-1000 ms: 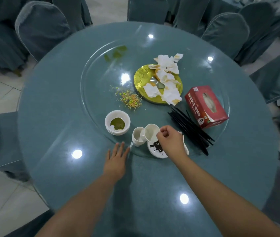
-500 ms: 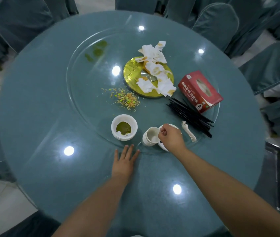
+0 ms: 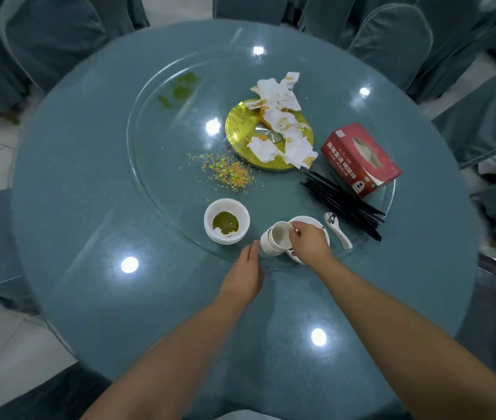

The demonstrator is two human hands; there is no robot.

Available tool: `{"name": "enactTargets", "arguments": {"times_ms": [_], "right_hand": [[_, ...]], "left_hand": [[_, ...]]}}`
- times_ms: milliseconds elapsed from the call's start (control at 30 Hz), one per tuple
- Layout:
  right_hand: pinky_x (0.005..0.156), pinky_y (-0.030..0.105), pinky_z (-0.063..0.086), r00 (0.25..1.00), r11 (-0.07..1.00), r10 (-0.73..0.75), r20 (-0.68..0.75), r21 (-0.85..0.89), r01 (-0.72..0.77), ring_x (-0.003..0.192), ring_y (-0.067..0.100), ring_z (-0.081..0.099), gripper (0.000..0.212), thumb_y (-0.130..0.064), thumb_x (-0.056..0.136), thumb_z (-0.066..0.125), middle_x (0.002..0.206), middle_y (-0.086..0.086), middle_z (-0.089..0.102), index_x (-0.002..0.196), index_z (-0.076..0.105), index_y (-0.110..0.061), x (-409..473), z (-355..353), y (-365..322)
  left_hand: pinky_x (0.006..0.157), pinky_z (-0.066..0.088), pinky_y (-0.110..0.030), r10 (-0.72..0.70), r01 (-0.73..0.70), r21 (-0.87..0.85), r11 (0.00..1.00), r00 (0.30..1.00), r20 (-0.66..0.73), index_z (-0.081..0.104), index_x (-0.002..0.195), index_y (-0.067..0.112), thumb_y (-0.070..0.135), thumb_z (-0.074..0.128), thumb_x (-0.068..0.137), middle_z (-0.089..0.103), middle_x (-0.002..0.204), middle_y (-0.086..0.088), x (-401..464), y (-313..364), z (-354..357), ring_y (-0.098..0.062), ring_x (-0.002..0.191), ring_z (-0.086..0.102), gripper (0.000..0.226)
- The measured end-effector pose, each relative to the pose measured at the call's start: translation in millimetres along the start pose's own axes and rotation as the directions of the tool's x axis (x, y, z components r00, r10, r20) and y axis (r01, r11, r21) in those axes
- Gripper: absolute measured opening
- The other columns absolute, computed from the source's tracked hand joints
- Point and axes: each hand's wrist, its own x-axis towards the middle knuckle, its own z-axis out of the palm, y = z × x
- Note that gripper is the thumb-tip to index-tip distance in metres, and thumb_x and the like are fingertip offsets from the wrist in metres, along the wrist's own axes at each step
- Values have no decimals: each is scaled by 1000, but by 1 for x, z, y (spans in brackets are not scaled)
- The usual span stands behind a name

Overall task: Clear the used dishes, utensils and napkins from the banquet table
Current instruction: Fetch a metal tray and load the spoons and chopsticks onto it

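My right hand point(image 3: 310, 242) pinches the rim of a tilted stack of white cups point(image 3: 274, 239) over a small white plate point(image 3: 316, 224) at the near edge of the glass turntable point(image 3: 155, 165). My left hand point(image 3: 245, 275) lies on the table beside the stack, fingers straight, tips touching the cups' base. Left of them stand stacked white bowls point(image 3: 227, 221) with green sauce. A white spoon point(image 3: 337, 230) and a bundle of black chopsticks point(image 3: 343, 201) lie to the right. Crumpled stained napkins point(image 3: 283, 128) cover a gold plate point(image 3: 240, 131).
A red tissue box point(image 3: 360, 159) sits at the turntable's right. Food crumbs point(image 3: 225, 172) and green smears point(image 3: 180, 89) lie on the glass. Covered chairs point(image 3: 52, 34) ring the round blue table point(image 3: 74, 237).
The two cups now sit nested in one tilted stack held by my right hand. My left hand has slid right and forward to the stack's base. The spoon came into sight.
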Motion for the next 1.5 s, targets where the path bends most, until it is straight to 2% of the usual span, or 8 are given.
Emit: {"name": "enactTargets", "arguments": {"times_ms": [100, 233, 367, 500, 800, 900, 1133, 1500], "right_hand": [[54, 21, 55, 997, 989, 47, 65, 135, -56, 53, 13, 68, 26, -13, 96, 44, 80, 8, 68, 101, 69, -12, -4, -4, 7], [66, 43, 61, 974, 927, 99, 206, 337, -165, 67, 28, 74, 23, -6, 93, 45, 90, 19, 72, 97, 67, -2, -15, -12, 19], [67, 41, 61, 986, 983, 22, 166, 177, -52, 64, 19, 72, 23, -12, 94, 49, 85, 16, 70, 97, 70, -3, -25, -18, 28], [88, 40, 54, 987, 992, -111, 119, -47, 117, 96, 25, 66, 26, -23, 98, 54, 101, 6, 73, 115, 73, -18, -30, -23, 25], [86, 35, 54, 987, 985, -47, 154, 173, 20, 103, 23, 65, 39, -30, 103, 43, 127, 4, 60, 140, 53, -23, -28, -23, 16], [65, 20, 50, 998, 936, 61, 21, 347, -64, 69, 19, 70, 33, -23, 102, 43, 104, 3, 70, 131, 58, -18, -38, -23, 26], [46, 10, 42, 962, 878, 256, -101, 440, -187, 50, 5, 61, 8, -12, 98, 53, 89, 7, 70, 97, 61, -11, -97, -18, 85], [65, 31, 53, 870, 821, 464, -167, 449, -352, 63, 19, 63, 14, -16, 88, 60, 70, -1, 69, 74, 60, -15, -187, -8, 177]], "left_hand": [[109, 41, -35, 36, -40, -42, 998, 995, -92, 20, 154, 19, 30, 65, 91, 27, 155, 6, 6, 13, -2, -14, 139, 32, 79], [97, 48, -35, 101, -105, -25, 994, 988, -118, 38, 141, 26, 38, 74, 81, 53, 132, 4, 11, 18, -7, -18, 118, 53, 70], [90, 49, -33, 139, -140, -13, 990, 988, -63, 41, 135, 28, 40, 75, 79, 56, 126, 5, 8, 17, -10, -17, 111, 56, 67], [86, 43, -25, 213, -213, -9, 977, 977, 16, 42, 134, 31, 40, 76, 80, 56, 128, 5, 5, 18, -16, -17, 112, 56, 65], [96, 43, -24, 116, -127, -136, 983, 989, -87, 42, 137, 33, 40, 78, 77, 55, 132, 10, 0, 25, -24, -9, 118, 50, 69], [96, 44, -31, 82, -93, -89, 992, 990, -116, 44, 133, 34, 41, 75, 80, 56, 128, 10, 4, 24, -23, -13, 121, 44, 62], [91, 49, -36, -85, 26, -317, 948, 981, -174, 57, 114, 17, 24, 78, 77, 63, 110, 0, 22, 33, -18, -20, 103, 58, 43], [101, 45, -43, -353, 172, -536, 826, 900, -255, 53, 124, 2, 9, 71, 86, 62, 124, -13, 0, 58, 18, -30, 113, 59, 43]]}}
